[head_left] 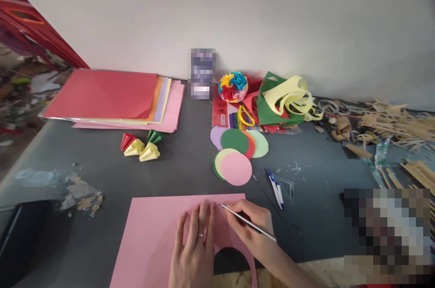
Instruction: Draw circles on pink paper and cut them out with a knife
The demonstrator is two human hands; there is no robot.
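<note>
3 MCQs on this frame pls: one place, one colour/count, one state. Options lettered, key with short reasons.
1. Where does the stack of coloured paper sheets lie?
A. Far left of the table, near the wall
B. Under the left hand
C. Beside the wooden sticks at right

2. What colour is the sheet under the hands?
A. Green
B. Pink
C. Yellow

3. What is the right hand doing?
A. Lying open and empty
B. Holding a thin metal tool
C. Gripping the paper ball

Key:
1 A: the stack sits at the far left, behind the small folded paper cones.
2 B: the sheet is pink, with a round piece cut out of its near edge.
3 B: the fingers hold a thin metal tool, its tip on the sheet beside the flat left hand.
</note>
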